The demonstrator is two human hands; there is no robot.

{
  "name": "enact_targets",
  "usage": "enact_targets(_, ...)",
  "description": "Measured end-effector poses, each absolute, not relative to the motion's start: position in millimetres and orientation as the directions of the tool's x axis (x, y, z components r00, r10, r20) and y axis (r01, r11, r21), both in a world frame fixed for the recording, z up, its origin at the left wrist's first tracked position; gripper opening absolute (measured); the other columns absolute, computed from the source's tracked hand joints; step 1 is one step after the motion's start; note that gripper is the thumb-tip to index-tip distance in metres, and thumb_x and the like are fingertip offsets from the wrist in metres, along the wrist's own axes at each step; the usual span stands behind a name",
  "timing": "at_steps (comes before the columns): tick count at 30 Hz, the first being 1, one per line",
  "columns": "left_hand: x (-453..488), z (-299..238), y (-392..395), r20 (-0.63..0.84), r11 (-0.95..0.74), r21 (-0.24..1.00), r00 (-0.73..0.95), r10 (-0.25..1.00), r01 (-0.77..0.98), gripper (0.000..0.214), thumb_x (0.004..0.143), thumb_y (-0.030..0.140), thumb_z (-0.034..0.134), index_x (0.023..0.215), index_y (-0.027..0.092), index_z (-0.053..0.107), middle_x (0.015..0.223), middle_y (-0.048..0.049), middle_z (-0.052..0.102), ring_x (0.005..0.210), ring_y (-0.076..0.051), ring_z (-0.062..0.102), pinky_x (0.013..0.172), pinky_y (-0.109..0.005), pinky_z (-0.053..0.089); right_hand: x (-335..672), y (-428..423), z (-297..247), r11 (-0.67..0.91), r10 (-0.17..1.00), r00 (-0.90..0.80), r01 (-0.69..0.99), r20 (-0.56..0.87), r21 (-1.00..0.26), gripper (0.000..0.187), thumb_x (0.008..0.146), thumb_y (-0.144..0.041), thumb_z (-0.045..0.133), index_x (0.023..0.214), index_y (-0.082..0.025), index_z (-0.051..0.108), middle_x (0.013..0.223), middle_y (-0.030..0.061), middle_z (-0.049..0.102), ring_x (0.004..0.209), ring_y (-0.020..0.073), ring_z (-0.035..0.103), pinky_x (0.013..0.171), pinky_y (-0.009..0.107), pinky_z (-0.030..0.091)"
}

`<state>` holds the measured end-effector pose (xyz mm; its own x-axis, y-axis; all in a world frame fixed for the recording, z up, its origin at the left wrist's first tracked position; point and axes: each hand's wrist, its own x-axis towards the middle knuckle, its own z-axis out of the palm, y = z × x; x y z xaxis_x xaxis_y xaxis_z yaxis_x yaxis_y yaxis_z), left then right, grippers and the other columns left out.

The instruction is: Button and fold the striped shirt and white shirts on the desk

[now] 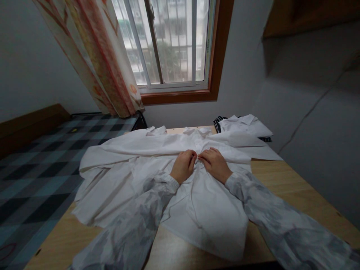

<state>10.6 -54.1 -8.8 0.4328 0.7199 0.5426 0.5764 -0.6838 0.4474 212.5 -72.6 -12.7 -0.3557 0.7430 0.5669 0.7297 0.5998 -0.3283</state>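
Note:
A white shirt (208, 210) lies spread over the wooden table (180, 243), its lower end toward me and one sleeve side stretched out to the left. My left hand (184, 165) and my right hand (215, 163) meet over the middle of it. Fingers of both hands are pinched on the shirt's front, the fingertips almost touching. Whatever small part sits between them, perhaps a button, is too small to make out. Folds in the cloth run from the fingertips toward the near hem.
At the table's far right corner lies a folded white garment (247, 125) on black striped cloth (217, 123). A bed with a checked cover (42, 161) stands to the left. Behind are a window (174, 45) and a patterned curtain (104, 56). A shelf (309, 18) juts out at upper right.

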Motion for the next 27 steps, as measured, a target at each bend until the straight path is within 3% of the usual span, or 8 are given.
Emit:
enact_targets(7, 10.4, -6.3, -54.8, 0.518, -0.658, 0.572, 0.407, 0.753, 0.489, 0.009, 0.104, 0.023, 0.058, 0.103, 0.021, 0.067, 0.092, -0.0051, 0.074, 0.087, -0.021, 0.067, 0.084, -0.034, 0.052, 215.6, -68.2, -16.0, 0.631, 0.715, -0.356, 0.699, 0.602, -0.336, 0.018, 0.104, -0.017, 0.057, 0.104, -0.022, 0.074, 0.102, 0.0071, 0.08, 0.1, 0.026, 0.071, 0.118, 0.049, 0.04)
enact_targets(12, 9.7, -4.4, -49.1, 0.487, -0.585, 0.77, 0.357, 0.797, 0.256, 0.014, 0.099, 0.029, 0.066, 0.111, 0.021, 0.066, 0.1, -0.0054, 0.075, 0.088, -0.018, 0.069, 0.082, -0.03, 0.054, 213.9, -64.7, -19.7, 0.591, 0.762, -0.202, 0.604, 0.615, -0.534, 0.014, 0.104, -0.029, 0.063, 0.097, -0.024, 0.075, 0.093, 0.0044, 0.08, 0.088, 0.024, 0.072, 0.103, 0.043, 0.052)
enact_targets(17, 9.1, -5.2, -43.1, 0.423, -0.502, 0.855, 0.382, 0.822, 0.134, 0.019, 0.093, 0.031, 0.072, 0.108, 0.019, 0.067, 0.098, -0.0053, 0.073, 0.087, -0.016, 0.067, 0.083, -0.029, 0.054, 214.1, -62.4, -20.9, 0.489, 0.848, -0.081, 0.504, 0.524, -0.712, 0.021, 0.104, -0.044, 0.067, 0.102, -0.024, 0.075, 0.091, 0.0034, 0.079, 0.082, 0.023, 0.073, 0.079, 0.036, 0.058)
enact_targets(23, 10.1, -11.4, -38.2, 0.377, -0.428, 0.896, 0.313, 0.872, 0.114, 0.027, 0.087, 0.034, 0.078, 0.106, 0.019, 0.068, 0.088, -0.0013, 0.069, 0.079, -0.014, 0.064, 0.077, -0.027, 0.052, 207.7, -72.5, -16.5, 0.604, 0.762, -0.182, 0.544, 0.622, -0.582, 0.021, 0.102, -0.036, 0.068, 0.119, -0.025, 0.07, 0.11, 0.0078, 0.077, 0.103, 0.0267, 0.072, 0.104, 0.045, 0.054)
enact_targets(27, 5.0, -2.4, -35.4, 0.347, -0.361, 0.93, 0.162, 0.924, 0.072, 0.033, 0.091, 0.045, 0.073, 0.109, 0.018, 0.069, 0.091, -0.0037, 0.072, 0.08, -0.016, 0.067, 0.076, -0.029, 0.053, 224.7, -68.9, 1.5, 0.624, 0.723, -0.139, 0.551, 0.676, -0.554, 0.027, 0.103, -0.035, 0.063, 0.128, -0.024, 0.065, 0.12, 0.0101, 0.071, 0.109, 0.0265, 0.068, 0.101, 0.042, 0.055)
